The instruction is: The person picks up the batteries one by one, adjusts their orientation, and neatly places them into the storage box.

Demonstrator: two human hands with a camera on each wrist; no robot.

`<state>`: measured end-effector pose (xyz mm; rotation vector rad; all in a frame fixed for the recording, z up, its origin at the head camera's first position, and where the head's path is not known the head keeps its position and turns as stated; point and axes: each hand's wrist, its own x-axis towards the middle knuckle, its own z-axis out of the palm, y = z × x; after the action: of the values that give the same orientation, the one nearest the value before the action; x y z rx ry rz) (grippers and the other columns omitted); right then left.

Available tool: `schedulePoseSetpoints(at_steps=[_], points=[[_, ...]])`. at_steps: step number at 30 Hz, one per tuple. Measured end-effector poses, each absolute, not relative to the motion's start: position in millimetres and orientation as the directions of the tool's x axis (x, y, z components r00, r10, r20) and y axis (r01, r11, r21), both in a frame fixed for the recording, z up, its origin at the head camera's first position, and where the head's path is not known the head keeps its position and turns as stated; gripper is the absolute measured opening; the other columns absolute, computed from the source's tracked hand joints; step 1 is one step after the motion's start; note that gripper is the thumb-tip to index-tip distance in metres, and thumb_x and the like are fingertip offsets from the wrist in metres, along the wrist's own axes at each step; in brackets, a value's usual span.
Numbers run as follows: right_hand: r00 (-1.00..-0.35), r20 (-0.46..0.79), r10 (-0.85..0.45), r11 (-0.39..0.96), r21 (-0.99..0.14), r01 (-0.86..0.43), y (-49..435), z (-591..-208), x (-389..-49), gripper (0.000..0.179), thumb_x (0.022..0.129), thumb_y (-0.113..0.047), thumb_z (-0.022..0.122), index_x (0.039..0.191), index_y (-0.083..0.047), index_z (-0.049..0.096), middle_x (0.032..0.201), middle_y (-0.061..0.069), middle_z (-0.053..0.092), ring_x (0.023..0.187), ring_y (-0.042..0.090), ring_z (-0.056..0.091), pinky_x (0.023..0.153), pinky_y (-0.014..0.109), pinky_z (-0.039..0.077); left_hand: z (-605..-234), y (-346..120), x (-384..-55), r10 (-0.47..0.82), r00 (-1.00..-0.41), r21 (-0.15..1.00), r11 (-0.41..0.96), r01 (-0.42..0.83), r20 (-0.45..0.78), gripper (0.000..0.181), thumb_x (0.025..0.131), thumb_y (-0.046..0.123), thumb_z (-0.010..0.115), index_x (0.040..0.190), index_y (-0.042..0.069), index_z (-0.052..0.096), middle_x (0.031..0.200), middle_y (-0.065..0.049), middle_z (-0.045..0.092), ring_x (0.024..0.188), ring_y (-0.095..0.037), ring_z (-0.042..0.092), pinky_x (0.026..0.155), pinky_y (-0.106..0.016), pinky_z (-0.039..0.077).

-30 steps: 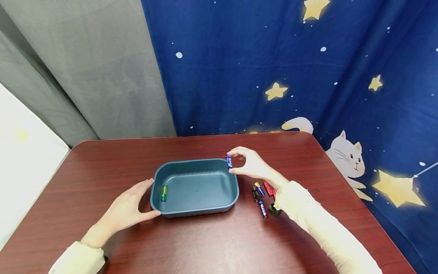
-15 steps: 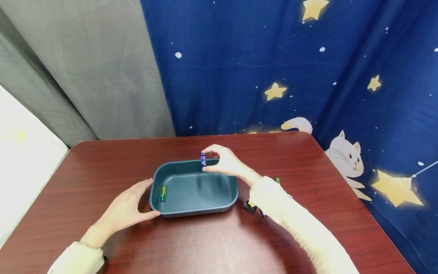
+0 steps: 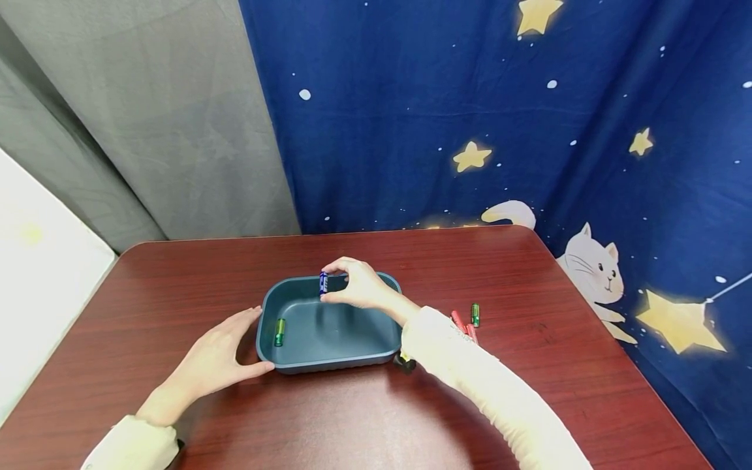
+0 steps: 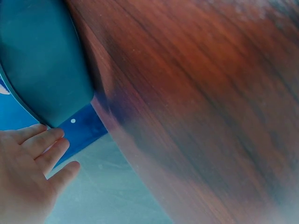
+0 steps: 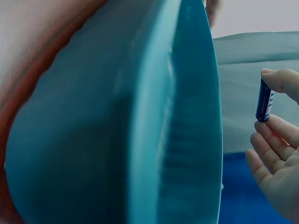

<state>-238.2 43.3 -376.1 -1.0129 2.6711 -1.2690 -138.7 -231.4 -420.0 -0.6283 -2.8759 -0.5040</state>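
A blue battery (image 3: 323, 284) is pinched by its two ends between thumb and fingertips of my right hand (image 3: 361, 286), above the far side of a teal plastic basin (image 3: 329, 360). The right wrist view shows the same battery (image 5: 264, 100) held clear of the basin wall (image 5: 191, 116). My left hand (image 3: 217, 352) touches the basin's left end, its thumb and fingers spread along the rim. In the left wrist view, that hand's fingers (image 4: 44, 140) are extended against the basin's edge (image 4: 86, 74). Inside the basin, at the left, lies a green battery (image 3: 280, 332).
Right of the basin, a green battery (image 3: 475, 314) and red batteries (image 3: 458, 321) lie on the brown table (image 3: 329, 424), partly behind the right sleeve (image 3: 487, 385). A blue star-patterned curtain (image 3: 411, 117) and a grey curtain (image 3: 176, 117) hang beyond the table.
My right hand has carried the blue battery leftward, from the basin's right end to over its far middle. Its sleeve now covers some batteries seen earlier. The left hand stays put.
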Motion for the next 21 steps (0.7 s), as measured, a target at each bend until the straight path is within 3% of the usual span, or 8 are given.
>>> schedulePoseSetpoints(at_steps=[9, 14, 21], points=[[-0.799, 0.206, -0.566, 0.514, -0.669, -0.537, 20.8, -381.4, -230.7, 0.048, 0.069, -0.026, 0.078, 0.11, -0.007, 0.063, 0.104, 0.005, 0.062, 0.094, 0.014, 0.056, 0.078, 0.019, 0.044, -418.3, -231.6, -137.9, 0.371, -0.905, 0.303, 0.856, 0.42, 0.207, 0.098, 0.065, 0.066, 0.066, 0.134, 0.001, 0.041, 0.131, -0.016, 0.046, 0.118, -0.032, 0.045, 0.09, -0.053, 0.041], [-0.803, 0.196, -0.563, 0.555, -0.63, -0.543, 8.8, -386.9, -225.2, 0.045, 0.069, -0.03, 0.076, 0.108, -0.008, 0.065, 0.098, -0.001, 0.062, 0.089, 0.008, 0.055, 0.076, 0.015, 0.044, -418.7, -231.0, -138.0, 0.374, -0.902, 0.3, 0.854, 0.426, 0.218, 0.097, 0.065, 0.066, 0.065, 0.133, 0.001, 0.041, 0.131, -0.016, 0.047, 0.118, -0.032, 0.045, 0.09, -0.052, 0.041], [-0.831, 0.095, -0.549, 0.633, -0.602, -0.487, -7.5, -393.0, -216.5, 0.049, 0.07, -0.031, 0.077, 0.112, -0.009, 0.063, 0.106, 0.0, 0.062, 0.094, 0.009, 0.055, 0.078, 0.016, 0.044, -420.2, -231.3, -138.7, 0.375, -0.9, 0.307, 0.849, 0.43, 0.221, 0.097, 0.065, 0.067, 0.064, 0.134, 0.002, 0.041, 0.131, -0.015, 0.047, 0.118, -0.032, 0.045, 0.09, -0.052, 0.042]])
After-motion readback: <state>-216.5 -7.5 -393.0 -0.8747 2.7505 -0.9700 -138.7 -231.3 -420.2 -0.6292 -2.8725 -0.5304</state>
